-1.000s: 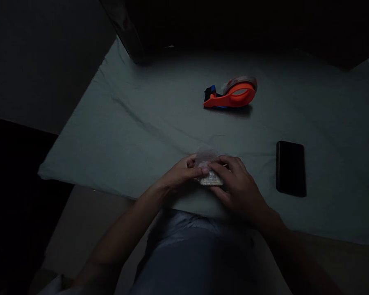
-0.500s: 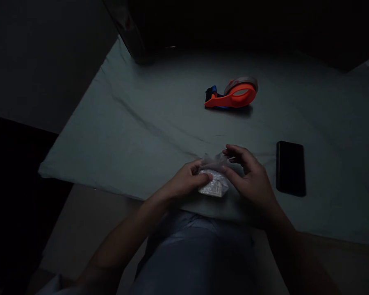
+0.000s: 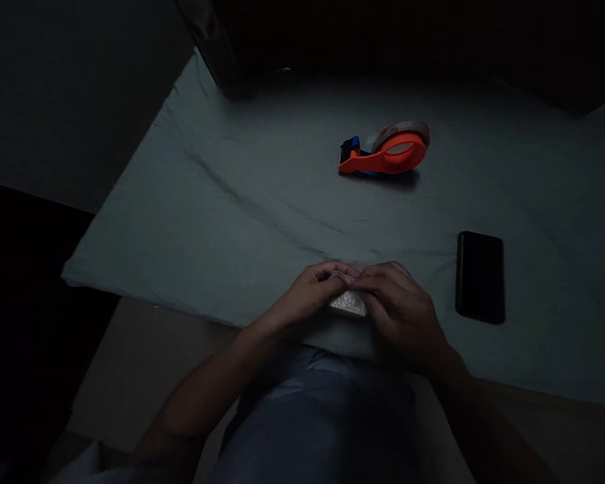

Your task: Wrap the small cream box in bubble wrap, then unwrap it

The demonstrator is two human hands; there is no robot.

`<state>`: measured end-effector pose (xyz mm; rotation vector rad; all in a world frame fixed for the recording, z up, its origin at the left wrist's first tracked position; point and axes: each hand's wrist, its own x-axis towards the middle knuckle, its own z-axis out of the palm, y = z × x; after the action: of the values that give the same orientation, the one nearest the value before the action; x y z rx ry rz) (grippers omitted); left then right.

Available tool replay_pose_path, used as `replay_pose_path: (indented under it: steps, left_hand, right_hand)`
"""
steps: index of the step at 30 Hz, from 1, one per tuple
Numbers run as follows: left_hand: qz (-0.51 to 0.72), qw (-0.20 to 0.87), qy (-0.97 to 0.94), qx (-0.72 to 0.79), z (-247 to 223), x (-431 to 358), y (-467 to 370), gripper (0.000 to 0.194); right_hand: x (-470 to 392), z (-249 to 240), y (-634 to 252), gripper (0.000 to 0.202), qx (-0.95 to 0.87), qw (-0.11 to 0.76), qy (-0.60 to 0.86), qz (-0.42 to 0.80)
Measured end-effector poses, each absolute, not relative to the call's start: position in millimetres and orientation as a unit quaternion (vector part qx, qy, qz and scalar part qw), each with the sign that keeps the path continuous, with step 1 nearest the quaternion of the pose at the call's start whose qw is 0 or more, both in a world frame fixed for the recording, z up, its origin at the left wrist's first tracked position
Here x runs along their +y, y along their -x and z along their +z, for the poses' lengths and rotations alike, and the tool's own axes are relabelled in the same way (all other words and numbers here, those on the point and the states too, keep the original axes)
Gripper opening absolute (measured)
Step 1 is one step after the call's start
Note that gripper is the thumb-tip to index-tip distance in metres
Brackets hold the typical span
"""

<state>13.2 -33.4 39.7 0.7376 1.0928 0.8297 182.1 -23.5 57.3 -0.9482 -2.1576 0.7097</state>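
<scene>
A small packet in bubble wrap (image 3: 348, 304) lies near the table's front edge, between my two hands. My left hand (image 3: 312, 290) grips its left side, thumb on top and fingers curled behind. From the right, my right hand (image 3: 400, 302) closes over the packet's upper part, its fingers pressed on the wrap close to the left thumb. What is inside the wrap cannot be made out, and the fingers cover much of the packet.
An orange tape dispenser (image 3: 386, 153) with a roll of tape stands farther back on the cloth-covered table (image 3: 242, 215). To the right of my hands lies a black phone (image 3: 480, 277). The room is dim, with a dark shape along the table's back.
My right hand has come down and left, its raised fingers now closed on the packet. The loose plastic that stood up behind it is now folded down under my fingers.
</scene>
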Motion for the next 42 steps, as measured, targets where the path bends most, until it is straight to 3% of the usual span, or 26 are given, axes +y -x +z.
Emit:
replay_pose_path:
  steps: [3, 8, 14, 19, 24, 29, 34, 40, 42]
  left_hand:
    - [0.358, 0.786, -0.278, 0.421, 37.8, -36.6, -6.0, 0.024]
    - [0.299, 0.807, -0.362, 0.359, 40.2, -41.7, 7.9, 0.063]
    - [0.336, 0.773, -0.336, 0.419, 37.0, -45.8, 3.8, 0.049]
    - [0.368, 0.783, -0.259, 0.429, 33.0, -46.7, 4.1, 0.051]
    - [0.393, 0.775, -0.304, 0.390, 30.6, -50.7, 6.5, 0.053]
    - [0.405, 0.683, -0.452, 0.406, 17.0, -40.5, 7.6, 0.053]
    - [0.387, 0.463, -0.655, 0.455, -0.1, -12.8, 10.9, 0.053]
    - [0.258, 0.310, -0.742, 0.535, -5.4, -12.5, 26.2, 0.093]
    - [0.240, 0.293, -0.745, 0.548, -7.3, -17.0, 30.5, 0.097]
  right_hand:
    - [-24.8, 56.1, -185.5, 0.018, -0.829, 0.329, 0.363, 0.268]
    - [-23.8, 54.7, -192.6, 0.018, -0.816, 0.308, 0.391, 0.295]
    - [-25.7, 54.4, -194.7, 0.023, -0.835, 0.313, 0.354, 0.282]
    - [-34.1, 56.1, -198.2, 0.032, -0.861, 0.282, 0.319, 0.277]
    - [-43.5, 51.6, -199.2, 0.040, -0.875, 0.281, 0.308, 0.244]
    - [-42.0, 46.2, -201.0, 0.035, -0.862, 0.297, 0.344, 0.224]
    - [-39.2, 45.6, -204.6, 0.031, -0.811, 0.336, 0.409, 0.250]
    - [-38.7, 37.8, -207.8, 0.031, -0.804, 0.318, 0.428, 0.262]
    - [-36.9, 33.7, -209.0, 0.032, -0.804, 0.308, 0.438, 0.258]
